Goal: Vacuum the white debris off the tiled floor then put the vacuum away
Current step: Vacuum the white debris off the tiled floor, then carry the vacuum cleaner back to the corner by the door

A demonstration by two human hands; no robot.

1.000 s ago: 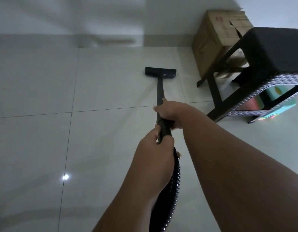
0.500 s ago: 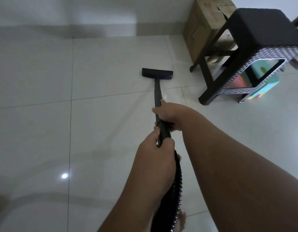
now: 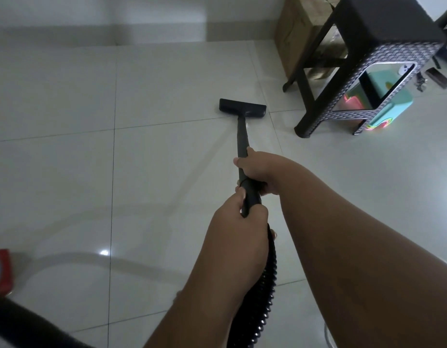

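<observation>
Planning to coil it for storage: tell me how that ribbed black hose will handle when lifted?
The hose curves below the left hand, so it probably flops and bends easily. Its ribs likely give grip. It may spring back when coiled.

Since 1 second ago, the vacuum's floor head (image 3: 242,107) has drawn back from the far wall and now sits just beyond a tile seam on the tiled floor (image 3: 66,172). The view has tipped down and left, so the dark woven stool (image 3: 383,46) and cardboard box (image 3: 291,38) sit higher toward the top right corner. A red object (image 3: 1,270) and a dark curved shape (image 3: 24,325) have come into view at the lower left edge.
</observation>
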